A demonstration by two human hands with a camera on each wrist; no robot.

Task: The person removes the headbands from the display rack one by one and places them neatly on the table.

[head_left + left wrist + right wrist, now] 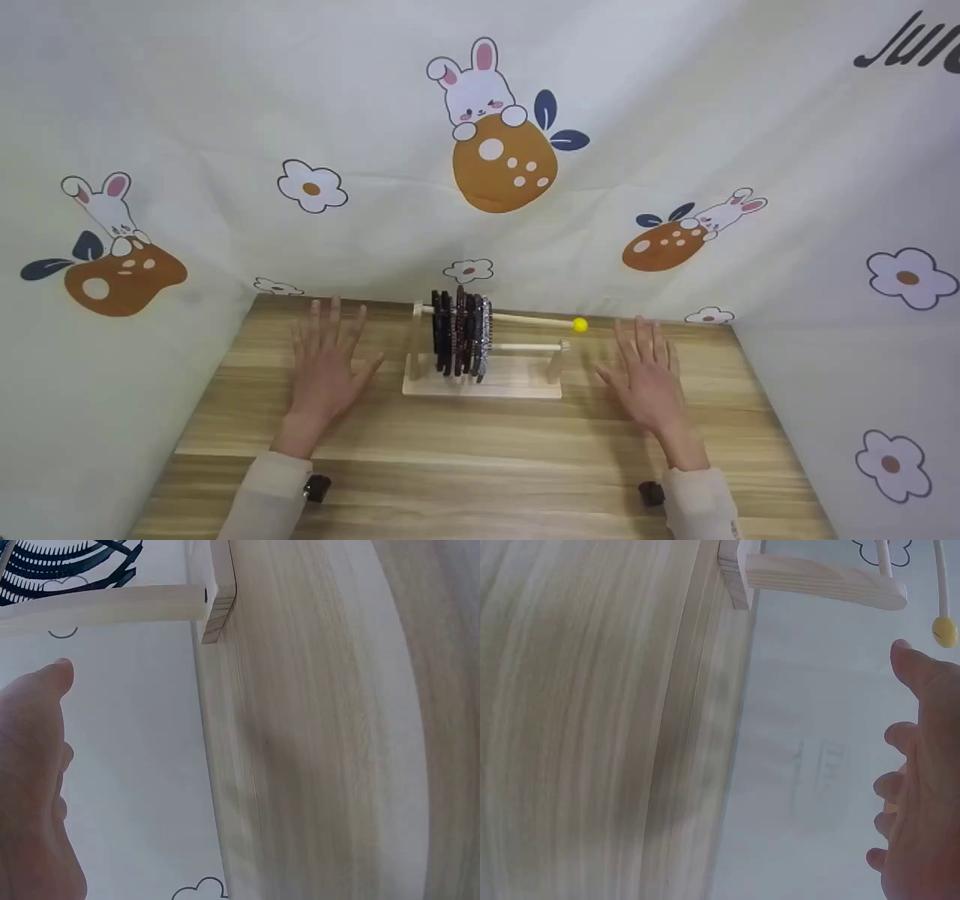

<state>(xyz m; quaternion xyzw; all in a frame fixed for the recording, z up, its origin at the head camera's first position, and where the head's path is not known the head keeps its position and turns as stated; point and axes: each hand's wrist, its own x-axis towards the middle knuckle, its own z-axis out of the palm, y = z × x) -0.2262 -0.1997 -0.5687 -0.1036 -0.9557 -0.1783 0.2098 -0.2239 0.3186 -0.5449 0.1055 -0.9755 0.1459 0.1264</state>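
Observation:
A small wooden rack (525, 384) stands between my two hands, with two rods one above the other. Several dark hair hoops (460, 334), one of them silver and glittery, hang side by side on the upper rod's left part. In the left wrist view, toothed inner edges show on the black hoops (67, 570). A yellow ball (580, 325) caps the right end of the upper rod. My left hand (326, 379) is left of the rack, fingers spread and holding nothing. To the rack's right, my right hand (651, 382) is likewise spread, its thumb near the yellow ball.
The wood-grain table (480, 465) spreads below and around the rack. A pale cloth (360, 90) printed with rabbits, fruit and flowers rises behind and on both sides. Dark small devices (317, 489) sit at both wrists, by the light sleeves (266, 491).

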